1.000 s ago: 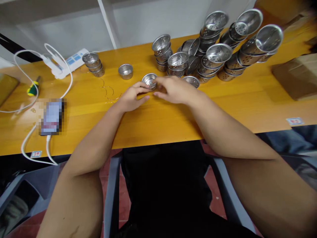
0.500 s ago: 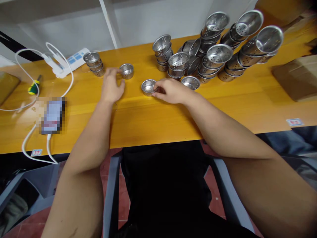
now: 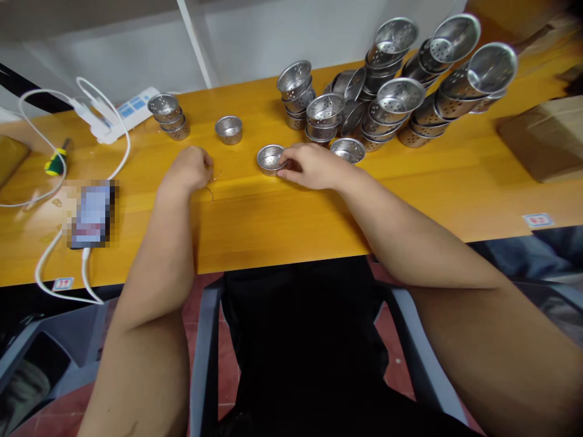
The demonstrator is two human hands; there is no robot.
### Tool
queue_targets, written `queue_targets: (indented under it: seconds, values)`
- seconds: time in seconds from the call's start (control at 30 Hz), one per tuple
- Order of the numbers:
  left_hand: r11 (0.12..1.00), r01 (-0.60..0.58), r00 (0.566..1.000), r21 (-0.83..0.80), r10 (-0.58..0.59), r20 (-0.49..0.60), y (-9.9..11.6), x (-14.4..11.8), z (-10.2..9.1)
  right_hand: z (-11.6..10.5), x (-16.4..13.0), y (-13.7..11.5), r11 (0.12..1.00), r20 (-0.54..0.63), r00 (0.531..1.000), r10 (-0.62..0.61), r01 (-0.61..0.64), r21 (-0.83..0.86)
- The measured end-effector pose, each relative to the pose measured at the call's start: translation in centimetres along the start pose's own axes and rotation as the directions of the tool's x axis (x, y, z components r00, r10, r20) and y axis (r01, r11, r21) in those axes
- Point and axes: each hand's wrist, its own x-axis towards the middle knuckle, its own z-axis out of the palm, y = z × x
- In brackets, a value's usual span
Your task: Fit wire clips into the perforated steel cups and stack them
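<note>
My right hand [image 3: 308, 165] rests on the yellow wooden table [image 3: 282, 212] and pinches the rim of a small perforated steel strainer cup [image 3: 269, 158] that stands upright. My left hand [image 3: 190, 169] is curled into a loose fist over thin wire rings [image 3: 210, 183] lying on the table; the fingertips seem to pinch one wire, though it is too fine to tell. A lone plain steel cup [image 3: 228, 128] stands just beyond, between the two hands.
A big pile of stacked strainer cups [image 3: 387, 91] fills the back right. A short stack [image 3: 168, 115] stands back left beside a white power strip [image 3: 122, 112] with cables. A blurred phone [image 3: 91, 212], a screwdriver [image 3: 55, 161] and a cardboard box [image 3: 544, 136] lie on the table.
My left hand left the strainer cup, reached out to the lone steel cup, then pulled back onto the wire rings. My right hand set the strainer cup flat and kept hold of it.
</note>
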Motion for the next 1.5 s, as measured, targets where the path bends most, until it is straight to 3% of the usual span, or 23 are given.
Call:
queue_targets:
  seconds: [0.1,0.23,0.43,0.63,0.9,1.2,1.4,1.5]
  values:
    - [0.996,0.057,0.998,-0.065,-0.057,-0.006,2.5,-0.9,0.0,0.0,0.0,0.0,1.0,0.001,1.0,0.011,-0.011,-0.006]
    - [0.994,0.017,1.0,-0.111,-0.014,0.026,3.6,-1.5,-0.2,0.1,0.1,0.0,1.0,0.013,1.0,0.019,-0.018,-0.024]
    - [0.996,-0.022,0.999,-0.087,0.026,0.037,3.0,-1.4,0.2,0.1,0.1,-0.2,1.0,0.012,1.0,0.025,-0.026,0.002]
    - [0.984,-0.129,0.99,-0.122,0.12,-0.076,1.6,-0.3,1.2,0.2,0.1,0.2,1.0,0.015,1.0,0.003,-0.003,0.003]
    - [0.998,-0.055,0.998,-0.026,0.054,-0.024,3.3,-1.3,0.2,0.4,0.1,0.4,1.0,0.009,1.0,-0.008,0.008,0.002]
    - [0.98,-0.101,0.992,0.172,0.111,-0.052,4.2,-0.7,1.8,0.8,0.1,0.7,1.0,0.01,1.0,-0.014,0.014,-0.004]
    - [0.979,-0.158,0.986,0.129,0.164,-0.037,4.1,-0.8,2.2,0.7,0.1,0.8,1.0,0.018,1.0,-0.014,0.014,-0.002]
    - [0.966,-0.255,0.964,0.039,0.257,-0.072,4.0,-0.8,2.7,0.6,0.0,0.6,1.0,0.026,1.0,-0.013,0.013,-0.005]
